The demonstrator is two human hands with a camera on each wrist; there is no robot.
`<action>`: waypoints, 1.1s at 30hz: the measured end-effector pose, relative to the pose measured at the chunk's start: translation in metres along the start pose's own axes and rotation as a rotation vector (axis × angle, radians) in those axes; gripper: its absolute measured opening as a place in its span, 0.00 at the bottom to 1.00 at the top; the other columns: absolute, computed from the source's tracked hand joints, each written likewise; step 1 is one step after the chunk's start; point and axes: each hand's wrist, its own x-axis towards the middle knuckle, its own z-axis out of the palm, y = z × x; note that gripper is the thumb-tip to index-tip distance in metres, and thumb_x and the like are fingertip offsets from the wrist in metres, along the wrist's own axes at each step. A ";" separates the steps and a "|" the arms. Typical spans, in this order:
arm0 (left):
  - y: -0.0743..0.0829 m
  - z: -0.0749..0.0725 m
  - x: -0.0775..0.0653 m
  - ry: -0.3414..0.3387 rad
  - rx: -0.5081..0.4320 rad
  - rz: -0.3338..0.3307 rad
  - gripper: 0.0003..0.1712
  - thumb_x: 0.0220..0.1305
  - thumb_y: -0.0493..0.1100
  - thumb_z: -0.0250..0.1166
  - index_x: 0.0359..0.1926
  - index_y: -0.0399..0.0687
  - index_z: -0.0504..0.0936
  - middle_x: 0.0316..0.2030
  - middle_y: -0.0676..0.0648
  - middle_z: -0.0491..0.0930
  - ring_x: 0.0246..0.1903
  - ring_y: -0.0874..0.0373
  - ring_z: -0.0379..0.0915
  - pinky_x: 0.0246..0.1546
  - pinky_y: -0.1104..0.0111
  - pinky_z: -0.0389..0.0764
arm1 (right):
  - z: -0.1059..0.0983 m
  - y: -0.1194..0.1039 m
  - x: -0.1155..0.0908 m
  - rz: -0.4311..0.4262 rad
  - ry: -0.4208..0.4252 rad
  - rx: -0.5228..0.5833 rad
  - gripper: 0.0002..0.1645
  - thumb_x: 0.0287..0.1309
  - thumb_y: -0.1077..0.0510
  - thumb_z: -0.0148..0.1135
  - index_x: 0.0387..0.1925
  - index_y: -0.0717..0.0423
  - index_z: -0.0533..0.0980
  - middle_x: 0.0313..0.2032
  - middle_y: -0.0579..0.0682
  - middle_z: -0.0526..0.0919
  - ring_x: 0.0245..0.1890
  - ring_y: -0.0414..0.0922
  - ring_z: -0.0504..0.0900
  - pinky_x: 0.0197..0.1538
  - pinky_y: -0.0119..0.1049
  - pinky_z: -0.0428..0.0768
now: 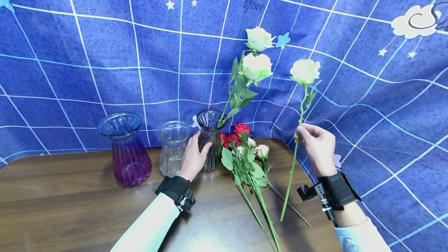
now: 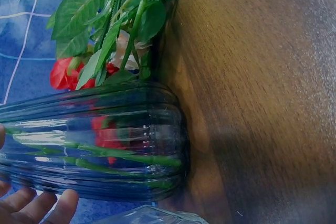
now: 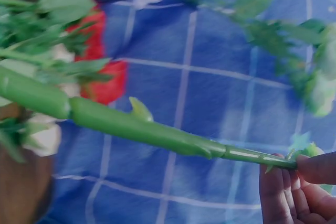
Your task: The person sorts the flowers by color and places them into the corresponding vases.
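My left hand (image 1: pixel 194 155) holds the dark grey glass vase (image 1: pixel 211 143), thumb at the front and fingers along its left side. In the left wrist view the fingertips (image 2: pixel 65 207) lie right at the ribbed glass, and green stems (image 2: pixel 126 157) show inside it. Two white-green roses (image 1: pixel 257 68) lean out of this vase to the right. Off to the right, my right hand (image 1: pixel 318 147) pinches the stem of a single white-green rose (image 1: pixel 305 71) between thumb and fingers. This rose is upright, its stem (image 3: pixel 136 129) slanting down over the table.
A clear glass vase (image 1: pixel 171 154) stands just left of the grey one, with a blue-purple vase (image 1: pixel 130 158) further left. Red roses (image 1: pixel 241 128) and small pale roses (image 1: pixel 262 151) lie on the wooden table (image 1: pixel 70 205). A blue gridded cloth (image 1: pixel 157 81) hangs behind.
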 end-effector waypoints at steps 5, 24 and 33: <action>0.000 -0.001 0.001 0.010 -0.002 0.017 0.36 0.65 0.52 0.59 0.67 0.41 0.60 0.61 0.34 0.67 0.60 0.40 0.66 0.58 0.49 0.69 | 0.006 -0.038 0.002 -0.089 0.004 0.049 0.04 0.56 0.61 0.62 0.32 0.57 0.81 0.15 0.34 0.80 0.17 0.31 0.78 0.28 0.22 0.77; 0.000 -0.001 -0.002 0.023 0.007 0.032 0.36 0.64 0.51 0.59 0.67 0.40 0.60 0.60 0.33 0.68 0.59 0.40 0.66 0.58 0.50 0.69 | 0.071 -0.133 -0.005 -0.373 -0.075 0.325 0.11 0.56 0.67 0.60 0.39 0.73 0.79 0.16 0.34 0.80 0.18 0.32 0.79 0.29 0.27 0.81; 0.000 0.000 -0.001 0.009 0.014 0.022 0.36 0.65 0.52 0.59 0.68 0.40 0.60 0.61 0.34 0.67 0.59 0.40 0.66 0.57 0.49 0.70 | 0.102 -0.153 0.002 -0.434 0.029 0.412 0.11 0.54 0.68 0.61 0.38 0.73 0.79 0.21 0.43 0.82 0.16 0.32 0.77 0.26 0.26 0.79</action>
